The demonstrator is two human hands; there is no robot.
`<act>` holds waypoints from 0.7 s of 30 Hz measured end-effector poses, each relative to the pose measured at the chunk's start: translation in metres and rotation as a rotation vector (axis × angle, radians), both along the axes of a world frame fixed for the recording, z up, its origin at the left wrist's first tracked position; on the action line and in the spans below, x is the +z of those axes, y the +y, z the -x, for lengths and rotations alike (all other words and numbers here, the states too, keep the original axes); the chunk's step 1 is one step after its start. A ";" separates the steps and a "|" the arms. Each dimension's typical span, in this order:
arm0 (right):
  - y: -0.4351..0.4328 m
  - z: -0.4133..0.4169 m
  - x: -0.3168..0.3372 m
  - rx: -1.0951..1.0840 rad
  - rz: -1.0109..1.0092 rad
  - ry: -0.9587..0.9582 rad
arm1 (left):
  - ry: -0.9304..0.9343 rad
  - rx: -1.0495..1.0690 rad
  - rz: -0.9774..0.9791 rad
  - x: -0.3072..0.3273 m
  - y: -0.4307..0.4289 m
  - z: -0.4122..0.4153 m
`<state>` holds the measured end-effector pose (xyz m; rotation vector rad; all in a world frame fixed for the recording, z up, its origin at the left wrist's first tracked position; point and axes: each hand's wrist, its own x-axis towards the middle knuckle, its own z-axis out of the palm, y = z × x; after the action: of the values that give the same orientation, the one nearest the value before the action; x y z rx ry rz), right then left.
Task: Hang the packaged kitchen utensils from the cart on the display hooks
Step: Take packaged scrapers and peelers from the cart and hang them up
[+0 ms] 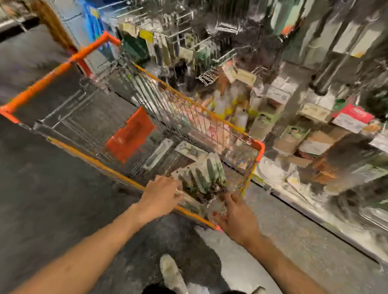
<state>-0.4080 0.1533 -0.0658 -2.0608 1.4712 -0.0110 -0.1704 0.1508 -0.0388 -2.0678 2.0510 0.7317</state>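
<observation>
— Where were the packaged utensils (pixel 206 173)?
— Fanned in the near corner of the cart (pixel 45 78), which stood beside the shelves (pixel 325 141) under the display hooks (pixel 179 33).
— And my hands?
— Your left hand (pixel 163 191) had its fingers curled on the bundle's left edge. Your right hand (pixel 237 217) met its near edge; blur hid whether those fingers pinched or lay spread.

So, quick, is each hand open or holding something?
Left hand: on the edge of the bundle of green-and-white carded utensil packs in the orange-rimmed wire cart; grip too blurred to tell.
Right hand: grips the same bundle's near end.
</observation>
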 end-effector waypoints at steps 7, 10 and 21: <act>-0.025 -0.096 -0.047 -0.078 -0.226 0.134 | 0.143 0.102 -0.166 -0.062 -0.044 -0.101; -0.050 -0.127 -0.077 -0.103 -0.277 0.159 | 0.139 0.146 -0.250 -0.090 -0.073 -0.133; -0.148 -0.192 -0.219 -0.170 -0.569 0.210 | 0.058 -0.130 -0.684 -0.245 -0.176 -0.190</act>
<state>-0.2155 0.0053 -0.2845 -1.5075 1.5460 0.5109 0.0191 -0.0247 -0.2833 -1.5250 1.6118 1.2572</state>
